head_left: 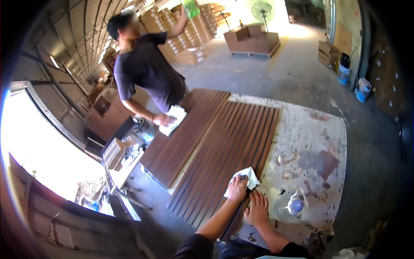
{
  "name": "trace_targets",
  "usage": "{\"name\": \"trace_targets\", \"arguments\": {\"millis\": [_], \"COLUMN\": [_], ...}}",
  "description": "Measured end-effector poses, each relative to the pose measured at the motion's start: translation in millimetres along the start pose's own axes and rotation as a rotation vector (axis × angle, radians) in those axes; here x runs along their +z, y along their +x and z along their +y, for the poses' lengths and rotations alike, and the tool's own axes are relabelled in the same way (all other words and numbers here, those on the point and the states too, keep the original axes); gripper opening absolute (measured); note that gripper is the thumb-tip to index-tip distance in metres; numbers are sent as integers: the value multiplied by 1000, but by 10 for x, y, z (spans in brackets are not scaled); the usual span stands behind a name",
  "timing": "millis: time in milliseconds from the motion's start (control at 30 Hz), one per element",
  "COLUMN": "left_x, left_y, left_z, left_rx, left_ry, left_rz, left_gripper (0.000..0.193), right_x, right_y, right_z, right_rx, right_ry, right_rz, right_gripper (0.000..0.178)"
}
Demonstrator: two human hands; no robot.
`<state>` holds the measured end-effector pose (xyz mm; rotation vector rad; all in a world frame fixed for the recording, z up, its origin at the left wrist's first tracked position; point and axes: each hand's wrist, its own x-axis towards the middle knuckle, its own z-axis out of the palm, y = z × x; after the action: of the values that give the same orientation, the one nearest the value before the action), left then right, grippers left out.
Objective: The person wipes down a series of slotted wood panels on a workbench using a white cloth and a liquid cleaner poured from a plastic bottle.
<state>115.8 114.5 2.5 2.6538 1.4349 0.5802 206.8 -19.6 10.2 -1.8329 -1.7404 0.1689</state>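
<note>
A brown slatted panel (233, 142) with dark grooves lies on the worktable (310, 129), which is pale and stained. My left hand (237, 188) presses a crumpled white cloth (250, 175) onto the slats near the panel's right edge, fingers closed on it. Just right of it, my right hand (258, 209) lies with fingers stretched forward against the panel's edge, holding nothing visible. A second brown panel (185, 138) lies alongside on the left, partly smooth and partly grooved.
Across the table a person (148, 71) rests a white cloth (174, 121) on the second panel and raises a green object (190, 7). A white and blue round item (296, 205) sits on the table at right. Stacked boxes (159, 26) and a fan (263, 12) stand behind.
</note>
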Motion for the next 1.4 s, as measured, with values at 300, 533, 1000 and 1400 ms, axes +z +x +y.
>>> {"name": "trace_targets", "arguments": {"millis": [300, 533, 1000, 1400], "left_x": [-62, -873, -769, -1106], "left_y": [-213, -1814, -1917, -2534], "left_z": [26, 66, 182, 93], "left_rx": [10, -150, -222, -249], "left_ry": [13, 24, 62, 60], "left_rz": [-123, -240, -13, -126], "left_gripper": [27, 51, 46, 34], "right_x": [108, 87, 48, 81], "right_y": [-55, -97, -70, -90], "right_z": [141, 93, 116, 44], "right_rx": [60, 63, 23, 16], "right_ry": [-96, -26, -60, -97], "right_rz": [-62, -51, 3, -23], "right_gripper": [68, 70, 70, 70]}}
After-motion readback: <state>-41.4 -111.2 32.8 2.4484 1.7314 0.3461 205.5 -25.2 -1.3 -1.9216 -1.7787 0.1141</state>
